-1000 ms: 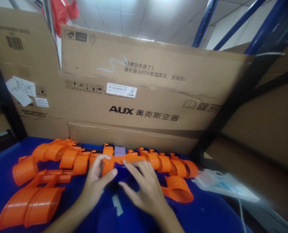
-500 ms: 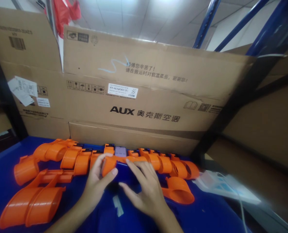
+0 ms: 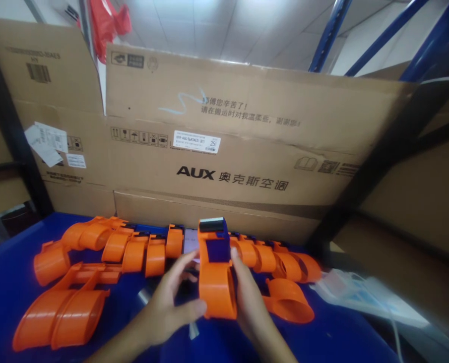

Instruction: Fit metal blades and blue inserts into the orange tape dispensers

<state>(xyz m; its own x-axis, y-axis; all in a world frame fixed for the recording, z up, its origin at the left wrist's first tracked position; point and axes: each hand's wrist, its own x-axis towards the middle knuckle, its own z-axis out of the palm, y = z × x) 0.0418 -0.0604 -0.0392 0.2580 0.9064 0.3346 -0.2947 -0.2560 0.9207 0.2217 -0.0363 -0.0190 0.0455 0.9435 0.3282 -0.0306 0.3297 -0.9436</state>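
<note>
An orange tape dispenser [image 3: 217,287] stands upright between my hands, its dark cutter end with a pale toothed strip at the top and its round body below. My left hand [image 3: 173,297] is at its left side, the thumb pressed to the lower body and the fingers curled partly behind. From the right, my right hand [image 3: 247,287] grips it, with most fingers hidden behind. Just beyond, a phone [image 3: 190,243] with a lit screen is partly covered by my left fingers and the dispenser.
Several more orange dispensers [image 3: 134,254] line the back of the blue table surface [image 3: 133,333]. Two larger orange pieces [image 3: 60,317] lie front left, another orange piece [image 3: 289,300] right. A cardboard sheet [image 3: 224,166] stands behind. A clear plastic bag [image 3: 345,287] lies right.
The dispenser has turned from lying sideways to upright, cutter end up, and come closer to me. My right hand has moved onto its right side; my left hand has shifted lower on it.
</note>
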